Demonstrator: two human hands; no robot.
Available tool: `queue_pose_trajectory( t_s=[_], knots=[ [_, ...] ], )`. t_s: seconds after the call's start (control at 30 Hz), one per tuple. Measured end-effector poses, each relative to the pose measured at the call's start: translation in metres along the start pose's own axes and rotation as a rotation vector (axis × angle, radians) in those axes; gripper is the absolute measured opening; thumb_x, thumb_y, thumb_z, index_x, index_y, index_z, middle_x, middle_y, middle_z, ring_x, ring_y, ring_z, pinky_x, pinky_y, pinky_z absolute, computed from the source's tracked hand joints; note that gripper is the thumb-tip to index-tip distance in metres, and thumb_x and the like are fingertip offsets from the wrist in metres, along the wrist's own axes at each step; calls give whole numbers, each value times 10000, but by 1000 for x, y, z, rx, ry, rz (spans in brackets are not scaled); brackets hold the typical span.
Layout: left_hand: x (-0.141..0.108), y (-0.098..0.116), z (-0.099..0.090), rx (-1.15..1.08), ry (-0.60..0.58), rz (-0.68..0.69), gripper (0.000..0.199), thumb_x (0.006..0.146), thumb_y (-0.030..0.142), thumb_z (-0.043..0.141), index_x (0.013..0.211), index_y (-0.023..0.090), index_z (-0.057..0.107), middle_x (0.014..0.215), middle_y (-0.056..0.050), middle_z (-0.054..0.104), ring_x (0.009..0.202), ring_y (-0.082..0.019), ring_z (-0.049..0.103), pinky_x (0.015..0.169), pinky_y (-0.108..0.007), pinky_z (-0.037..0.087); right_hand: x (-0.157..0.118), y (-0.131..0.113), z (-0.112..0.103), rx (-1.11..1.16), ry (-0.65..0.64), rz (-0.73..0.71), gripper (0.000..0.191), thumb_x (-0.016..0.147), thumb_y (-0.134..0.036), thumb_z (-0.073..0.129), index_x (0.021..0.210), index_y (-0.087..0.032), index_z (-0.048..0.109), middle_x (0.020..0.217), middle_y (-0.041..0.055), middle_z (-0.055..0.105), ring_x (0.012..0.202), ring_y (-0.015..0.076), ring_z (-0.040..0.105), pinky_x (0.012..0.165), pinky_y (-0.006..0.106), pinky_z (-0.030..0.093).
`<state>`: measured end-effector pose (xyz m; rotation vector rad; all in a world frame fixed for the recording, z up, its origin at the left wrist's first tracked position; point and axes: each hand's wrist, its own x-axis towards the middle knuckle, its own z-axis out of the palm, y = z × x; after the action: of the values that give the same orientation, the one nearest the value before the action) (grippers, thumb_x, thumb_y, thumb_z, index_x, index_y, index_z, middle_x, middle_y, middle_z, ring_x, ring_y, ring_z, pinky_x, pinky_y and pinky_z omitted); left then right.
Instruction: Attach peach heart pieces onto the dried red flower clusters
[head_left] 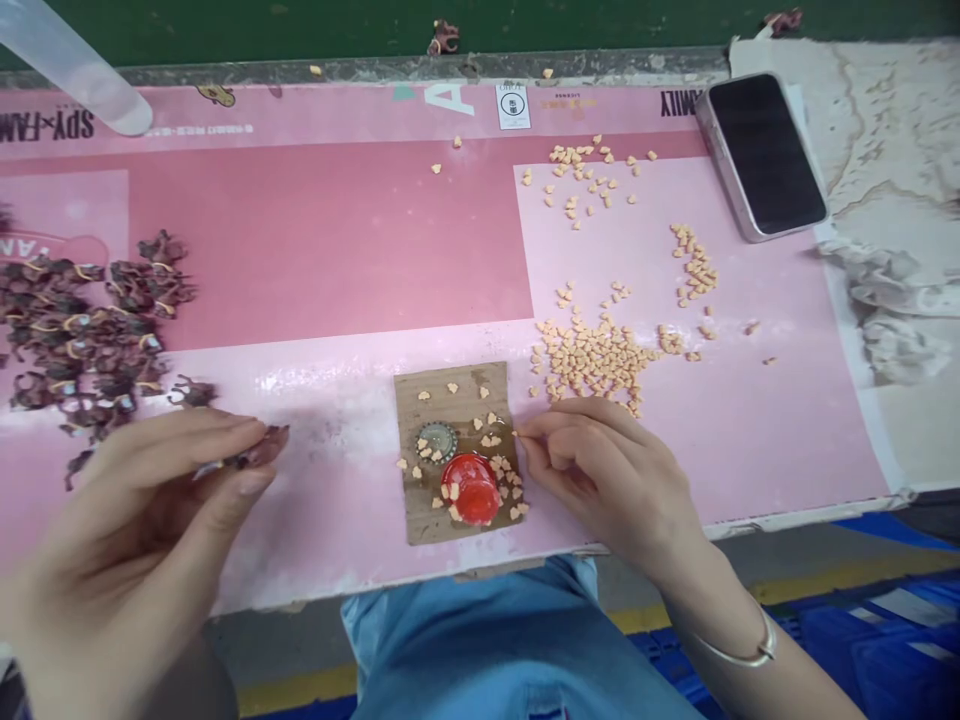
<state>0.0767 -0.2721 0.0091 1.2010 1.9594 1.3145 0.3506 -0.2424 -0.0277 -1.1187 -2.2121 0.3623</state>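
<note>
Left hand (pixel 142 530) closed at fingertips on dark brown rubber-banded figure (pixel 251 452), held over pink printed board (pixel 330 240), right of heap of same figures (pixel 82 340). Right hand (pixel 604 480) pinched on tiny peach heart-shaped piece (pixel 517 433), held at right edge of cardboard scrap (pixel 457 395), which carries crown cap (pixel 436 441) and red plastic cap (pixel 470 488). Peach pile (pixel 592 355) lies just beyond right hand. Small pieces handled at fingertips; fine, steady pinch called for.

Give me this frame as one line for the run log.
left hand: pinches small dark brown figurine | right hand: pinches tiny peach heart-shaped piece | nearby: red round plastic cap on brown cardboard square
</note>
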Motion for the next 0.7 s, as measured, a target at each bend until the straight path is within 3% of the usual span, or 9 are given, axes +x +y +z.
queue_pose_trajectory(
  t_s=[0.07,0.13,0.27,0.37,0.47,0.6,0.7],
  knots=[
    [-11,3,4,-32,10,-53,123,793,287,868,896,349,842,975,-9,728,971,-222,682,854,-386,556,-2,0,-1,7,-27,-6,279,962,-20,652,894,-266,543,914,6,794,865,191,753,820,337,662],
    [-21,5,3,-55,-52,-20,94,835,313,841,918,356,850,951,-5,730,913,-213,676,809,-373,545,-3,-1,-3,2,-49,-29,272,968,-15,644,906,-261,546,927,16,791,883,193,743,823,335,653],
    [-35,4,1,-92,-147,27,209,937,326,735,1108,397,833,952,-14,731,911,-220,693,750,-351,587,-4,-2,-6,-40,-97,-68,282,980,-7,624,890,-255,524,933,40,792,901,203,727,804,331,643],
    [-45,4,7,-172,-139,-38,278,929,310,751,1178,426,796,937,0,732,845,-197,724,743,-307,664,-3,-3,-7,-53,-95,-87,289,988,-13,614,875,-258,512,915,42,794,880,205,730,782,333,650],
    [-52,8,16,-283,-177,-101,268,900,292,810,1151,378,767,928,12,741,785,-154,728,754,-243,687,0,-6,-9,-30,-53,-76,306,978,-8,620,861,-264,501,869,25,789,829,193,730,744,322,657],
    [-57,11,24,-425,-411,-128,176,968,290,742,1131,357,744,898,9,740,696,-112,689,692,-196,666,9,-20,-18,84,50,-7,382,942,2,665,820,-282,441,828,-3,796,750,169,740,669,283,657],
    [-59,12,26,-496,-544,-136,196,1008,274,686,1173,371,731,902,10,750,706,-90,710,668,-134,629,15,-35,-28,186,20,15,379,949,-36,679,776,-292,458,827,-29,809,743,168,772,623,275,660]
  ],
)
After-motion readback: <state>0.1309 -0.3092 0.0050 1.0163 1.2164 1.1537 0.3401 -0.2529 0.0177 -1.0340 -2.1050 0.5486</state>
